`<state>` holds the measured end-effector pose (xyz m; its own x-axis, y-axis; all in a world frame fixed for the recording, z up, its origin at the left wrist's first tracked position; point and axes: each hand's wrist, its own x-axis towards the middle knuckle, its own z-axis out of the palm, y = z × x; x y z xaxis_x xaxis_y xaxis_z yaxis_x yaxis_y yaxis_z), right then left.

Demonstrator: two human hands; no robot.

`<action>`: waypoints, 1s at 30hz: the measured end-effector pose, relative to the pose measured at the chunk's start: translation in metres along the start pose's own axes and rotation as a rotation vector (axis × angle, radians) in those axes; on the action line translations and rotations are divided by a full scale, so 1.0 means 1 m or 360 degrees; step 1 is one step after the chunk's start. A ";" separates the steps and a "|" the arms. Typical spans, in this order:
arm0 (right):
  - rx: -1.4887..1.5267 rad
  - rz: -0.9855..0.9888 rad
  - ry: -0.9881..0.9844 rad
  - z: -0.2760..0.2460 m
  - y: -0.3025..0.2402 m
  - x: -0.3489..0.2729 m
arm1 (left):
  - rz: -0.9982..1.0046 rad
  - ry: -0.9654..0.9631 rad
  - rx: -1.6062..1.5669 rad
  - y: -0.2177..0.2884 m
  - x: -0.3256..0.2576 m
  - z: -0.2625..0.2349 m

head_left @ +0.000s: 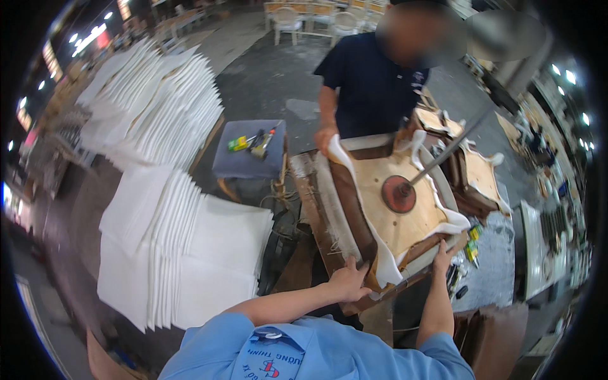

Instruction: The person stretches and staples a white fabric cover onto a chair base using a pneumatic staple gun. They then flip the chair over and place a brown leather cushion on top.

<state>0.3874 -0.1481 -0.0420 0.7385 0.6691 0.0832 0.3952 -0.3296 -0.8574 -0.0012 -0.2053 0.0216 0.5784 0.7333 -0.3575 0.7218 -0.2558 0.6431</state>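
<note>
A wooden seat board (396, 212) lies upside down on a worn workbench (311, 209), wrapped in white fabric (387, 266) and brown covering. A red round press pad (399, 194) on a metal rod bears down on its middle. My left hand (349, 280) grips the near left corner of the seat over the fabric edge. At the near right corner, my right hand (443, 256) presses on the white fabric with fingers up. Across the bench a person in a dark shirt (373, 88) holds the far fabric edge with one hand (325, 138).
Tall fanned stacks of white foam or fabric sheets (183, 253) fill the left, with more behind (158, 101). A small padded stool (248, 151) carries a stapler-like tool. More upturned seats (478, 174) lie to the right, beside a cluttered grey bench (500, 259).
</note>
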 end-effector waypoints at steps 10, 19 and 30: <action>-0.0363 0.0378 0.0134 0.018 -0.012 -0.007 | 0.0066 0.0096 0.0019 -0.019 0.000 0.012; -0.0153 0.0321 0.0258 0.053 -0.015 -0.085 | -0.0033 0.0040 0.0091 -0.009 -0.003 0.003; -0.0294 0.0374 0.0153 0.048 -0.021 -0.094 | -0.0099 0.0269 -0.0099 -0.022 -0.008 0.012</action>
<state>0.2836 -0.1726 -0.0563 0.8663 0.4969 -0.0514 0.2934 -0.5894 -0.7527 -0.0167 -0.2130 0.0023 0.4574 0.8432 -0.2825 0.7264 -0.1710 0.6657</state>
